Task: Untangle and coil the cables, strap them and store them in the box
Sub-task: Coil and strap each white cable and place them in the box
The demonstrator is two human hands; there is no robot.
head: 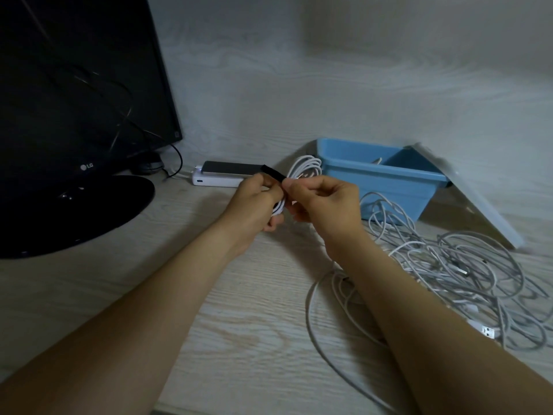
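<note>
You have the coil [306,166] up off the desk, right between your hands. Its loop stands up and away from you, leaning toward the box [389,190]. The strap [273,173] is the thing to watch: it lies slantwise across the gathered strands, far end up and left, near end down at your thumbs. Your left hand [254,202] has its fingers curled round the bunched lower part of the coil. Your right hand [326,202] looks to be pinching the strap's near end between thumb and forefinger, though the exact contact is hard to make out. Both forearms reach straight ahead, wrists close together. The wrap has to go across the strands, I'd say. The box sits just beyond your right hand, the nearer one for the drop. The tangle [454,265] waits on the desk to your right.
</note>
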